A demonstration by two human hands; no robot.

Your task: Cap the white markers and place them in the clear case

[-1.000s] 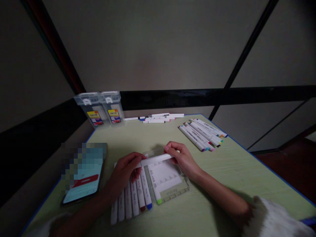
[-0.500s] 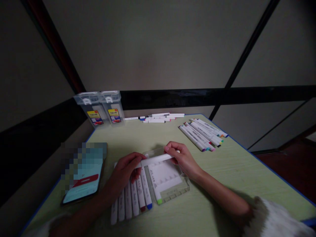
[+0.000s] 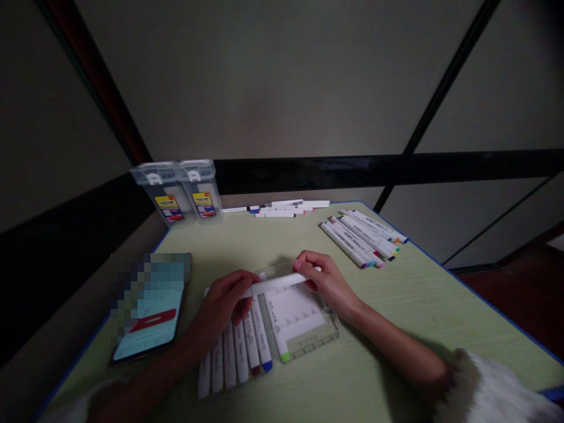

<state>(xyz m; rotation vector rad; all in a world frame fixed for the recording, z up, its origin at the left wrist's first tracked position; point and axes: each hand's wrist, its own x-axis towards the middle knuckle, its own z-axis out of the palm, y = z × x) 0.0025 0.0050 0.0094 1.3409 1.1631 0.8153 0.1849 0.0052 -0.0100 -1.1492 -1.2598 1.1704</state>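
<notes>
At the frame's lower centre, a white marker (image 3: 279,285) spans from left hand (image 3: 225,295) to right hand (image 3: 328,283), fingers of each clamped near its ends.

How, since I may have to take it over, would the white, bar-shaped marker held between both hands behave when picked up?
The white, bar-shaped marker is probably stiff: it spans straight between the left grip and right grip. Being slim, it is likely light. Its smooth-looking surface may be somewhat slippery; I cannot tell whether it would roll.
</notes>
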